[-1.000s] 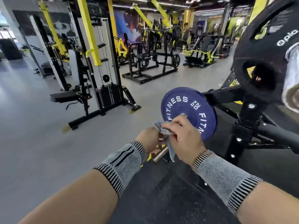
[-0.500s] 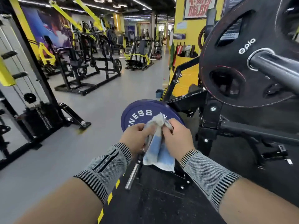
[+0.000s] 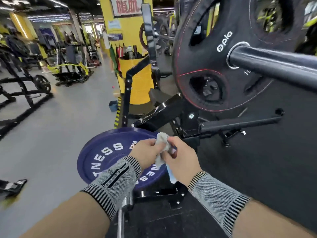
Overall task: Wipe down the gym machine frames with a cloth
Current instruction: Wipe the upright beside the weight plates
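Since half a second ago the cloth (image 3: 162, 148) has bunched tighter, pinched between both the left hand (image 3: 145, 156) and right hand (image 3: 181, 158), while the black machine frame (image 3: 240, 123) runs crosswise just beyond the fingertips, nearer the right hand.

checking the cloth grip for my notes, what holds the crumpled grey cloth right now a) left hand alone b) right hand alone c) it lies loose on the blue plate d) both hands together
d: left hand and right hand both pinch the crumpled grey cloth.
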`<action>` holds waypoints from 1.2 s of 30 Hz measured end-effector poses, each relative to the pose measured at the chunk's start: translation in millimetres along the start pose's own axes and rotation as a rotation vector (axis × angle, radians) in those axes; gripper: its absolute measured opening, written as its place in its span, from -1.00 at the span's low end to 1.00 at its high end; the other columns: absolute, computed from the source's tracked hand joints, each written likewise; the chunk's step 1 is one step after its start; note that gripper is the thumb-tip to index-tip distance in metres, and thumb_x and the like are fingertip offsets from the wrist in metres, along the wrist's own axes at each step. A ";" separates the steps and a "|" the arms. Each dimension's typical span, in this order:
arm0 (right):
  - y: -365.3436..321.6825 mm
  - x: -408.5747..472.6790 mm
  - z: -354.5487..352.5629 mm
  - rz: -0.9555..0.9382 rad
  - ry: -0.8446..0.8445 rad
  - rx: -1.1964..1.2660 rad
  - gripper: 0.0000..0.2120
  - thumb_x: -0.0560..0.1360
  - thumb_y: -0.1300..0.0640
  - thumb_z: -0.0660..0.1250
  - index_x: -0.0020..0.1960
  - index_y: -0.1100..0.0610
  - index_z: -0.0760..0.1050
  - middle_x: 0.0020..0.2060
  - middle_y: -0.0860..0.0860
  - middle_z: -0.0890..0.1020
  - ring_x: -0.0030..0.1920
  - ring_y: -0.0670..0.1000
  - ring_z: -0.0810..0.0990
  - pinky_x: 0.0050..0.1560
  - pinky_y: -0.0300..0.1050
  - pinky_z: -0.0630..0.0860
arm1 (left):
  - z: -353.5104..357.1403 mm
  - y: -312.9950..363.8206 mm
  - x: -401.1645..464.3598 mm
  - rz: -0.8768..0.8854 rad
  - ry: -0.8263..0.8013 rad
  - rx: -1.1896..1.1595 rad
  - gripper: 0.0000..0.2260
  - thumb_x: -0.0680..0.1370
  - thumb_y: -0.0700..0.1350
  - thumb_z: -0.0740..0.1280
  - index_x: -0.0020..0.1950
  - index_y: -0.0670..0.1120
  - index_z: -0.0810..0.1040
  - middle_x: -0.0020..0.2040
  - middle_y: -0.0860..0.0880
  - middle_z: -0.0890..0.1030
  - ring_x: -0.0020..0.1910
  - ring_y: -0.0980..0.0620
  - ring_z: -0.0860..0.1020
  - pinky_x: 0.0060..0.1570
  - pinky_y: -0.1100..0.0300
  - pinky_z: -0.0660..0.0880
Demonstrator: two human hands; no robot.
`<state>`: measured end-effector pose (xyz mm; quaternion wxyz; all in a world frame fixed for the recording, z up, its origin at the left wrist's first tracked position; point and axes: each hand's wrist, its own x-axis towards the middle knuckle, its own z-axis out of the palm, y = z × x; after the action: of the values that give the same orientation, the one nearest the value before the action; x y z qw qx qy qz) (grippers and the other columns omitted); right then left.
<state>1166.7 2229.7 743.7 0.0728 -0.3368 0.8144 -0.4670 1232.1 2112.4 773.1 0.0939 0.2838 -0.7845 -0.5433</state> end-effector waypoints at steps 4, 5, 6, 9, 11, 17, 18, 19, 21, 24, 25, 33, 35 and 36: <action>-3.3 21.7 30.6 0.135 0.165 -0.002 -0.81 0.51 0.13 0.32 0.10 -0.05 0.51 -0.10 -0.09 0.61 -0.12 -0.11 0.56 -0.05 -0.24 0.48 | -24.7 -5.5 38.0 0.159 -0.157 0.283 -0.31 0.22 0.38 0.16 -0.08 -0.21 0.61 -0.24 -0.15 0.62 -0.30 -0.03 0.53 -0.14 -0.05 0.53; -4.4 24.9 39.1 0.181 0.193 0.002 -0.82 0.51 0.14 0.31 0.10 -0.04 0.52 -0.10 -0.08 0.61 -0.13 -0.11 0.56 -0.06 -0.26 0.47 | -30.9 -8.2 44.5 0.172 -0.182 0.321 -0.30 0.21 0.37 0.15 -0.08 -0.23 0.59 -0.26 -0.15 0.60 -0.32 0.00 0.49 -0.19 -0.05 0.51; -4.7 27.3 47.0 0.225 0.222 0.014 -0.81 0.52 0.16 0.30 0.10 -0.03 0.52 -0.09 -0.08 0.61 -0.14 -0.11 0.55 -0.08 -0.29 0.44 | -36.3 -10.4 50.8 0.176 -0.210 0.351 -0.33 0.24 0.35 0.17 -0.10 -0.23 0.58 -0.30 -0.12 0.58 -0.33 0.01 0.46 -0.22 -0.04 0.48; -2.0 32.5 62.4 0.337 0.319 0.040 -0.76 0.51 0.21 0.27 0.13 0.00 0.54 -0.06 -0.05 0.60 -0.15 -0.09 0.51 -0.08 -0.31 0.40 | -45.8 -14.0 74.5 0.214 -0.258 0.379 -0.74 0.51 0.05 0.30 -0.17 -0.14 0.57 -0.34 0.01 0.52 -0.32 0.02 0.44 -0.22 0.08 0.38; 4.6 40.5 64.0 0.421 0.397 0.058 -0.73 0.51 0.24 0.25 0.15 0.00 0.55 -0.03 -0.03 0.61 -0.11 -0.05 0.53 -0.05 -0.25 0.44 | -48.8 -14.3 93.5 0.267 -0.243 0.381 -0.86 0.59 -0.10 0.28 -0.02 -0.10 0.62 -0.21 0.01 0.58 -0.38 0.14 0.45 -0.28 0.24 0.37; 20.3 96.6 46.7 0.517 0.672 0.139 -0.67 0.54 0.21 0.22 0.28 0.03 0.50 0.17 -0.02 0.53 0.03 -0.05 0.48 0.03 -0.31 0.31 | -42.8 8.8 142.4 0.527 -0.197 0.626 -0.68 0.61 -0.12 0.22 0.36 0.02 0.48 0.32 0.07 0.51 0.23 0.14 0.48 0.19 0.33 0.30; 21.9 108.8 43.9 0.508 0.706 0.150 -0.66 0.55 0.21 0.22 0.29 0.03 0.49 0.18 -0.01 0.52 0.04 -0.05 0.48 0.04 -0.32 0.30 | -39.3 13.7 151.2 0.580 -0.185 0.688 -0.65 0.62 -0.11 0.21 0.41 0.03 0.43 0.39 0.09 0.44 0.33 0.11 0.41 0.27 0.29 0.26; 24.6 123.8 39.5 0.498 0.744 0.160 -0.66 0.54 0.20 0.23 0.30 0.04 0.49 0.18 0.00 0.52 0.08 -0.03 0.49 0.08 -0.30 0.32 | -33.7 19.0 163.5 0.637 -0.190 0.749 -0.62 0.62 -0.12 0.19 0.45 0.02 0.38 0.45 0.10 0.36 0.39 0.10 0.34 0.34 0.25 0.22; 28.6 156.0 32.1 0.464 0.786 0.182 -0.66 0.55 0.19 0.24 0.31 0.07 0.47 0.14 0.00 0.50 0.13 0.02 0.52 0.19 -0.19 0.39 | -21.5 25.8 186.4 0.722 -0.225 0.872 -0.55 0.62 -0.14 0.18 0.52 -0.01 0.26 0.54 0.08 0.20 0.49 0.08 0.18 0.43 0.18 0.14; 39.3 202.3 29.9 0.314 0.785 0.130 -0.80 0.52 0.31 0.24 0.09 0.14 0.51 -0.04 -0.06 0.45 0.10 0.09 0.52 0.22 -0.06 0.42 | -6.2 33.9 220.1 0.787 -0.253 1.050 -0.44 0.60 -0.17 0.19 0.57 -0.05 0.07 0.59 0.02 -0.02 0.55 0.01 -0.01 0.50 0.00 0.08; 45.5 211.0 32.5 0.300 0.776 0.060 -0.84 0.50 0.36 0.22 -0.05 0.13 0.47 -0.06 -0.01 0.46 0.05 0.10 0.51 0.18 -0.07 0.40 | -3.8 35.4 227.8 0.798 -0.249 1.099 -0.41 0.59 -0.16 0.19 0.58 -0.06 0.02 0.59 0.02 -0.08 0.56 0.01 -0.04 0.50 -0.03 0.07; 53.8 230.9 44.7 0.266 0.824 -0.048 -0.67 0.40 0.44 0.15 0.12 0.26 0.44 0.14 0.13 0.47 0.07 0.15 0.43 0.14 -0.04 0.35 | -13.7 31.7 264.9 1.005 -0.258 1.205 -0.33 0.53 -0.18 0.24 0.58 -0.06 0.01 0.60 -0.03 -0.04 0.54 -0.03 0.05 0.49 0.01 0.10; 46.5 237.3 40.7 0.256 0.847 -0.025 -0.55 0.44 0.43 0.13 0.30 0.22 0.39 0.27 0.12 0.43 0.18 0.16 0.42 0.25 0.02 0.35 | -18.0 34.7 269.5 1.037 -0.270 1.195 -0.33 0.52 -0.16 0.24 0.58 -0.02 0.03 0.59 0.00 -0.01 0.53 -0.01 0.08 0.49 0.02 0.10; 48.7 239.3 36.3 0.297 0.861 -0.018 -0.54 0.45 0.43 0.13 0.32 0.23 0.37 0.27 0.13 0.44 0.21 0.17 0.42 0.28 0.04 0.34 | -19.6 35.7 271.2 1.047 -0.278 1.195 -0.34 0.53 -0.16 0.23 0.58 -0.01 0.03 0.59 0.01 -0.01 0.53 0.00 0.07 0.49 0.03 0.09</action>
<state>976.6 2072.8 731.0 -0.2090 0.0080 0.8140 -0.5418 1006.0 1957.2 769.5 0.0703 -0.1884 -0.9782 0.0521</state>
